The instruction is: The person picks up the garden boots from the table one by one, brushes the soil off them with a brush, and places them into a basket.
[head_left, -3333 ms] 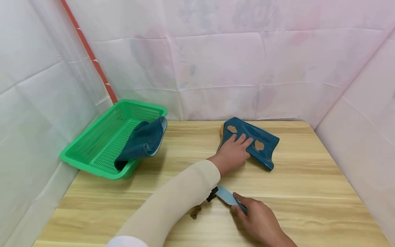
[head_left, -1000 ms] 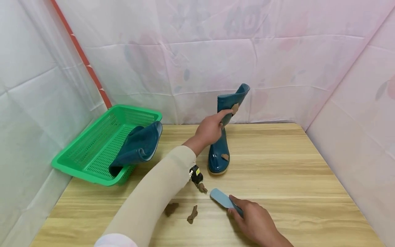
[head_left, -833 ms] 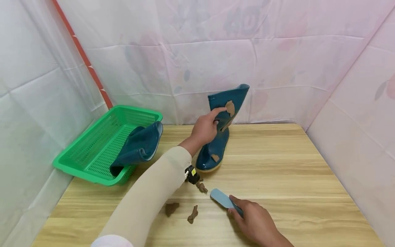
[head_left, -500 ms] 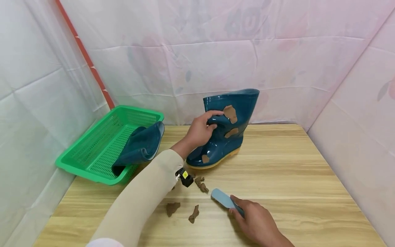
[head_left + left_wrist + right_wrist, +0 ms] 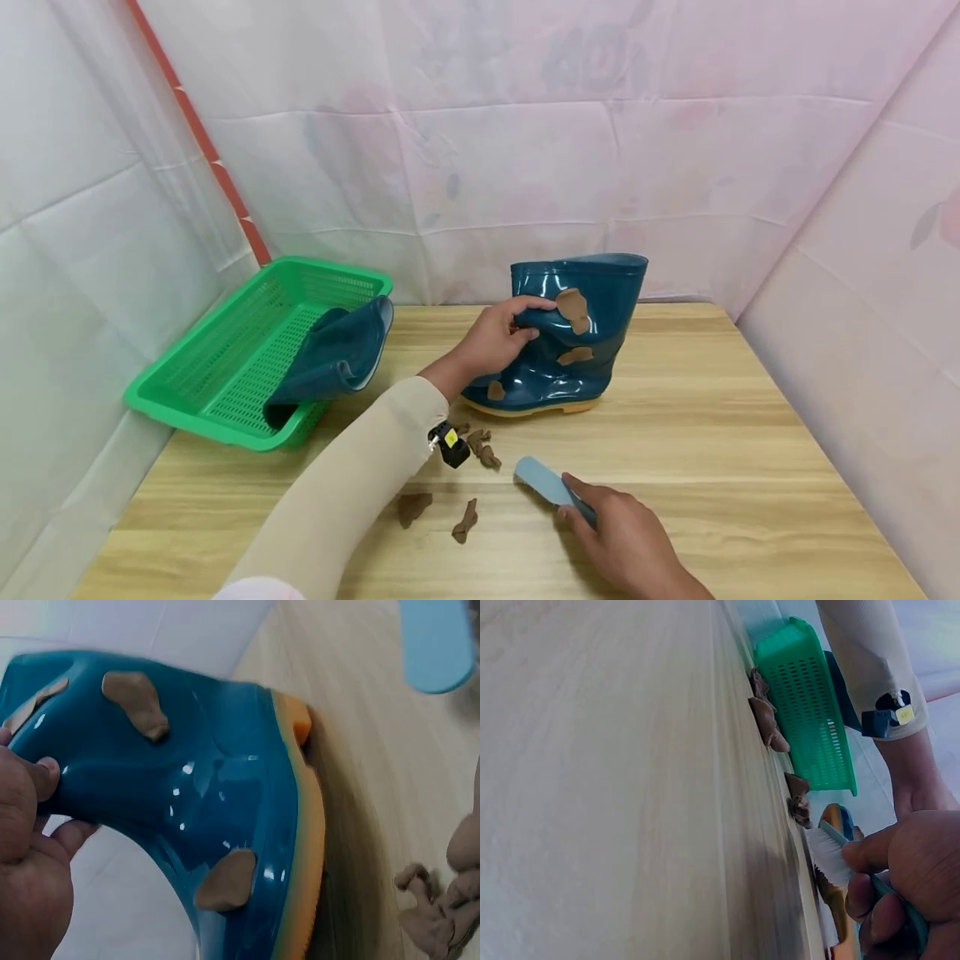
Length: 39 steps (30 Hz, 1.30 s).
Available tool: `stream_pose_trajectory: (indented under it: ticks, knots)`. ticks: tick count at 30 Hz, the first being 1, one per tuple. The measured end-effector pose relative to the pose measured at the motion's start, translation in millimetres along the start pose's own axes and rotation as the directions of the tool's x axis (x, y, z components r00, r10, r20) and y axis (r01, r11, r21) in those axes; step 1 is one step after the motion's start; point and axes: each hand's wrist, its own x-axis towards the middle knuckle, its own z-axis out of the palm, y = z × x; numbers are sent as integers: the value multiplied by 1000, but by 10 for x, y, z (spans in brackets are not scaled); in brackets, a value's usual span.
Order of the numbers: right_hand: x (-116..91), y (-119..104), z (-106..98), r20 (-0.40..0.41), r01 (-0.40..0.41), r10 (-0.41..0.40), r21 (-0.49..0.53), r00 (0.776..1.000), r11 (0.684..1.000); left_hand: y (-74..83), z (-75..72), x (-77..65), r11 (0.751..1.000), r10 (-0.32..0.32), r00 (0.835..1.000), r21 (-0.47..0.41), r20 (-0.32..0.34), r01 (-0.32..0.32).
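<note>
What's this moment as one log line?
left grip: pinches upright boot; right grip: holds brush; brown patches: on boot; second boot: partly in green basket

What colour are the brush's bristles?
The bristles are white, seen best in the right wrist view.

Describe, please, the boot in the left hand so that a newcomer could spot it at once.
In the head view, find the green basket on the table, then look right. There, the left hand grips a dark blue boot. Unlike the other boot, slanted over the basket's rim, it is upright and shows three brown patches.
</note>
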Motion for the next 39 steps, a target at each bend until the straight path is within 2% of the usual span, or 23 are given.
stream_pose_trajectory:
  ticks: [7,9,12,15,18,21,25,29,31,34,39]
  knots:
    - [40,59,-187,-87,21,-18,30,996,999,74,-55,-99,998,-3,998,57,56,0]
    - [87,84,-243,-141,42,-35,46,989,998,79,-66,-132,998,-3,998,62,63,0]
    - [140,114,-307,-248,100,-81,67,965,993,59,-63,-183,999,-24,998,49,59,21]
    - [172,120,-356,-349,152,-121,64,929,986,19,-44,-232,998,-58,997,36,42,56]
    - [214,100,-395,-395,171,-131,69,909,983,-9,-33,-252,997,-73,997,38,26,72]
    - [307,48,-394,-391,198,-159,61,906,978,-2,-43,-230,998,-39,999,57,18,38]
    - [518,-59,-295,-342,259,-241,7,908,966,47,-65,-171,993,9,999,121,33,-13]
    - [739,-156,-170,-323,292,-294,-58,900,955,75,-52,-151,989,6,999,150,51,-13]
    - [810,-186,-123,-305,294,-299,-63,904,954,74,-33,-159,990,2,999,140,51,-10]
    - [838,-201,-55,-254,294,-298,-56,920,954,69,-2,-171,993,-2,999,119,49,-4]
    - [750,-163,13,-191,287,-295,-68,936,955,86,25,-174,995,-1,999,99,51,-4]
